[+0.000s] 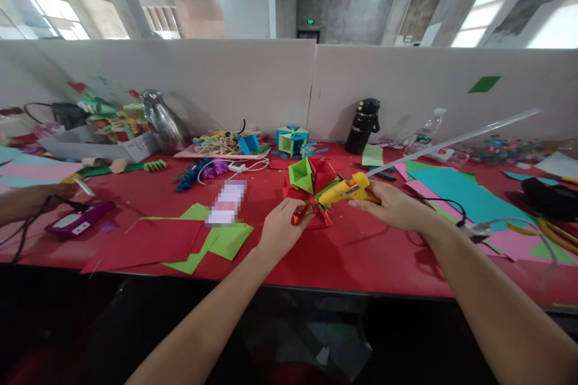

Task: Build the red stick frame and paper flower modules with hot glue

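Observation:
My right hand (392,201) is closed round a yellow hot glue gun (345,190), and a long clear glue stick (456,139) juts from its back end up to the right. The gun's nozzle meets a red and green folded-paper ornament (307,179), or comes very close to it. My left hand (282,225) grips the near side of this ornament, where red strips stick out between the fingers. Just left of that hand lie red paper sheets (153,245) and green paper sheets (230,242) on the red table (280,271).
A blue and green paper ornament (292,141) stands behind, between a tray of sticks (226,145) and a black bottle (363,126). Coloured sheets (474,198) and a power cord (445,200) lie right. Another person's hand (40,201) is at far left, beside a purple box (80,219).

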### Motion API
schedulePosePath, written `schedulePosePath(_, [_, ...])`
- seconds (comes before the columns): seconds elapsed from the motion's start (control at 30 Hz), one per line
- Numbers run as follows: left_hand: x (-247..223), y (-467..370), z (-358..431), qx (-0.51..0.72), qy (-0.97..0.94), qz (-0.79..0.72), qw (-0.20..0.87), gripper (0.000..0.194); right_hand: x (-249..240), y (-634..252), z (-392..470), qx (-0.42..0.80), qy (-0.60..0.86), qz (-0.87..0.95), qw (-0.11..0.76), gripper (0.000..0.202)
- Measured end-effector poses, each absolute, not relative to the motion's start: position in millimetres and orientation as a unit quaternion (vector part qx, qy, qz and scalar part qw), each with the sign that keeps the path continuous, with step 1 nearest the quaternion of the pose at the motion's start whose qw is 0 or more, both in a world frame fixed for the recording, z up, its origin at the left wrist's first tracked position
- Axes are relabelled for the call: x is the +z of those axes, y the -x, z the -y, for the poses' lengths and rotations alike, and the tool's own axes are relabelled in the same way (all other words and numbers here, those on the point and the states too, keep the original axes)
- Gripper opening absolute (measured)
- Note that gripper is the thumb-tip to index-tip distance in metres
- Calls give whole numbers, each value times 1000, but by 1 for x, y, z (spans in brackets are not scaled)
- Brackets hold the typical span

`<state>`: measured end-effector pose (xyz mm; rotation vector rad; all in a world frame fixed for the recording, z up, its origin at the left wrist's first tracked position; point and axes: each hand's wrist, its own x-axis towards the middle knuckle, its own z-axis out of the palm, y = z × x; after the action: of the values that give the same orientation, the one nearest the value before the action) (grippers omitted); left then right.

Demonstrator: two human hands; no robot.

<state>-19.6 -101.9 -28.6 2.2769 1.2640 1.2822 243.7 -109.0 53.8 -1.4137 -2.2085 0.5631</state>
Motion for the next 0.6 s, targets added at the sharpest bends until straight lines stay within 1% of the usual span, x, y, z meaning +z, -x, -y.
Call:
schedulePosePath(0.17, [-29, 19, 101, 437, -779, -434, 116, 15, 54, -245, 110, 199, 523, 798, 225, 41])
schedulePosePath(0.43, [-28, 20, 102, 434, -782, -432, 115, 16, 57, -244, 112, 221, 501, 805, 227, 37])
schedulePosePath(0.6, [-28, 19, 102, 436, -782, -431, 112, 15, 60, -248, 116, 216, 516, 796, 231, 40])
